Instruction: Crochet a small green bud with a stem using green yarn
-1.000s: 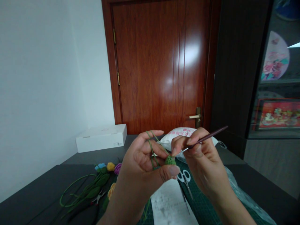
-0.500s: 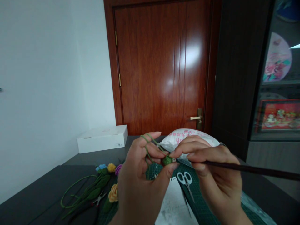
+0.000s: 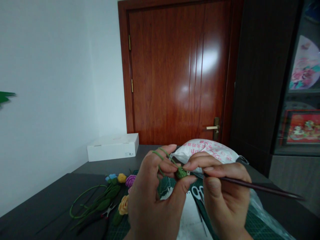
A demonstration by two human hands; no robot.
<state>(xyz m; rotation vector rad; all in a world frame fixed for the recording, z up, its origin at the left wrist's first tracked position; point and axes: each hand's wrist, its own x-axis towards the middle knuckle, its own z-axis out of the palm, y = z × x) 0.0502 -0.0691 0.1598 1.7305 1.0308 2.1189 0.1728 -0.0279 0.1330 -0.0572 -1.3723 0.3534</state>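
Green crocheted bud (image 3: 181,172): small, dense, held just above the far edge of the green cutting mat (image 3: 167,186), which serves as the reference point here. Left hand (image 3: 152,196) closed on the bud, thumb and forefinger pinching it, the other fingers curled. Green yarn (image 3: 162,157) runs from the bud and is looped over the raised fingers of that hand. Right hand (image 3: 225,196) closed on a dark-handled crochet hook (image 3: 257,185), gripped pencil-style between thumb and fingers, shaft pointing at the bud. Hook tip is hidden by the fingers, so its exact entry into a stitch cannot be confirmed.

Step judged to be in hand: working stitches around the bud. Next move appears to call for catching the tensioned yarn on the hook and drawing it through.

On the mat: steel scissors (image 3: 198,193) and a printed paper sheet (image 3: 190,223). Left of the mat: crocheted flowers, including a yellow rose (image 3: 123,205), green wire stems (image 3: 87,196) and small pliers (image 3: 108,210). Beyond the mat: a white-and-pink plastic bag (image 3: 207,150) and a white box (image 3: 112,147).
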